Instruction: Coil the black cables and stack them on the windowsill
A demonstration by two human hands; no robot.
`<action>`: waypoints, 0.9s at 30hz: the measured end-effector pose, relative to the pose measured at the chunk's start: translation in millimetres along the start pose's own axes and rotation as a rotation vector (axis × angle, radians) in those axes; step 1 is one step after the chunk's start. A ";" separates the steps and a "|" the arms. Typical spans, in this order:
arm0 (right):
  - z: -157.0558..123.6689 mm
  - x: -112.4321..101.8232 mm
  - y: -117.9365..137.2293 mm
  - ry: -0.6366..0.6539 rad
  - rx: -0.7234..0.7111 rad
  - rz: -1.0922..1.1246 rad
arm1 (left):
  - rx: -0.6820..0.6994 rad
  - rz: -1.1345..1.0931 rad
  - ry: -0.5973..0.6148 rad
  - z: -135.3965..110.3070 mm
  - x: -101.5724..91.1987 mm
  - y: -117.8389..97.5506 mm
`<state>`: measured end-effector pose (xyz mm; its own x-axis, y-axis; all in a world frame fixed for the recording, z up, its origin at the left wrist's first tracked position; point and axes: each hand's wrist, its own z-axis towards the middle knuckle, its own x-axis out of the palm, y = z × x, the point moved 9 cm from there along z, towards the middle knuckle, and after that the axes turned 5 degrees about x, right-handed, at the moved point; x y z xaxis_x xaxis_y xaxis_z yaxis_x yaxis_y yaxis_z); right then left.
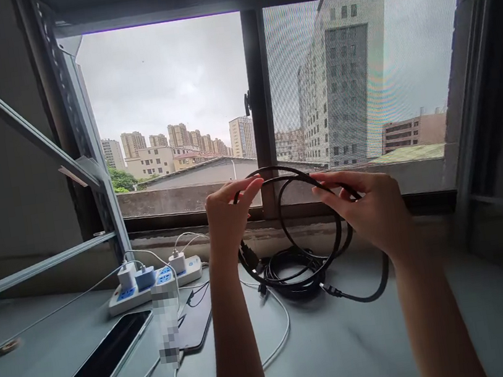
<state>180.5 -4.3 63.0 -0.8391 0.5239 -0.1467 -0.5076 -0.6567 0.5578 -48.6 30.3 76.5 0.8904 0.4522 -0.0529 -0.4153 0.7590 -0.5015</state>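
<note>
In the head view, a black cable (272, 168) hangs in loose loops between my two hands, in front of the window. My left hand (227, 214) pinches its left side between thumb and fingers. On the right side, my right hand (373, 205) is closed around several strands. One cable end with a plug (331, 290) dangles low below my right hand; a thicker black connector (250, 257) shows by my left wrist. Behind the loops, a coiled black cable (296, 291) lies on the table, partly covered by the held strands.
A white power strip (188, 271) with chargers stands at the table's back left. Two phones, one dark-screened (102, 362) and one greyish (195, 321), lie on the table (340, 351) among white cables (287, 327). A metal frame (106, 171) rises at the left by the window.
</note>
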 end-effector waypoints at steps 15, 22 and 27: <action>8.8 -44.6 -44.5 -0.318 0.043 -0.056 | -0.276 -0.184 -0.305 -5.1 -62.8 48.8; 6.7 -40.8 -28.6 -0.299 -0.032 0.002 | -0.204 -0.191 -0.084 -1.0 -38.2 31.2; 4.2 -17.8 -10.7 -0.171 -0.059 0.048 | -0.184 -0.269 0.214 -8.0 10.4 15.8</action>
<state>201.7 -4.3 63.1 -0.8193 0.5729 0.0227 -0.4830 -0.7109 0.5112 -44.4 43.3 61.2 0.9898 0.1255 -0.0678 -0.1384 0.7316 -0.6675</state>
